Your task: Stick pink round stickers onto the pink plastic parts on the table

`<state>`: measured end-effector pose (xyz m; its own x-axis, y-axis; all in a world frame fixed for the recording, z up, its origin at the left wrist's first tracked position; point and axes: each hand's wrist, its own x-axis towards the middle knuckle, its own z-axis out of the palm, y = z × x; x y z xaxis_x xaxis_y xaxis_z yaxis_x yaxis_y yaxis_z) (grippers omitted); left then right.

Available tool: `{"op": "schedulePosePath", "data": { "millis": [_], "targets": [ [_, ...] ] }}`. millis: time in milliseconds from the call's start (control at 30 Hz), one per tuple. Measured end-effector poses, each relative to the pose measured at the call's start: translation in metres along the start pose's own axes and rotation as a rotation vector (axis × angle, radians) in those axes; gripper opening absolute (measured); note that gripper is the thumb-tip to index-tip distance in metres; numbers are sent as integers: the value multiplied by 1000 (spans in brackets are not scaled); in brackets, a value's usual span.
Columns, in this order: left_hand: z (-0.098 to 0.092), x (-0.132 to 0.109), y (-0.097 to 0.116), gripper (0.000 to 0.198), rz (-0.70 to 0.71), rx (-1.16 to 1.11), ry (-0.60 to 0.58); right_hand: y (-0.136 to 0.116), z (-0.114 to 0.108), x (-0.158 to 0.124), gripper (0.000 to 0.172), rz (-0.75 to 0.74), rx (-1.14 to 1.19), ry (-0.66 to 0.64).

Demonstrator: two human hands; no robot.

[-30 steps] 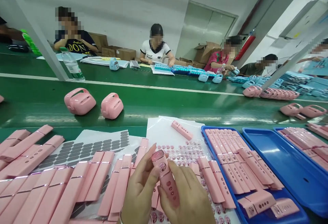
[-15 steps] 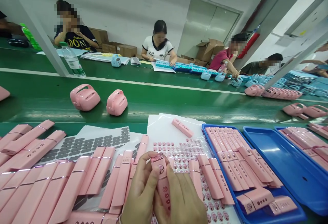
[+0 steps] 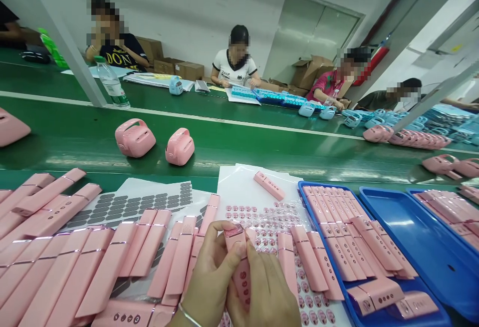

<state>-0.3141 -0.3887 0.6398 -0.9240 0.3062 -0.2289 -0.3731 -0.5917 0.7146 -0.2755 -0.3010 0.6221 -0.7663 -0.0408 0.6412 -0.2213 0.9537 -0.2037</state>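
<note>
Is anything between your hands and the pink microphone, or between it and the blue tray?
Nothing separates the left hand and right hand from the pink microphone; both grip it. Toward the blue tray, a loose pink casing lies in the path on the sticker sheet.

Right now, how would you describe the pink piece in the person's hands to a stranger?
Find the green conveyor belt, then the pink pieces laid out before it. Between the left hand and right hand stands one with a mesh grille, the only piece lifted up.
</note>
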Motion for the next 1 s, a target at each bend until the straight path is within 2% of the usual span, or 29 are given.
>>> {"op": "schedulePosePath", "data": {
  "millis": [133,267,400,633,733,1000],
  "targets": [
    [-1,0,0,21,-63,-187,14,3,-2,1,35,51,113,-34],
    [-4,-3,-1,31,-104,-312,34,2,-4,4,34,95,176,-35],
    [-1,-5,2,42,-94,-154,89,-1,-6,5,35,96,187,-27],
    [0,-5,-1,37,76,202,212,-3,0,0,40,51,102,-22],
    [-3,-3,-4,37,63,256,161,-2,1,-2,40,50,81,-46],
    [-5,0,-5,28,25,208,60,-2,7,-7,42,31,1,-31]
  ]
}}
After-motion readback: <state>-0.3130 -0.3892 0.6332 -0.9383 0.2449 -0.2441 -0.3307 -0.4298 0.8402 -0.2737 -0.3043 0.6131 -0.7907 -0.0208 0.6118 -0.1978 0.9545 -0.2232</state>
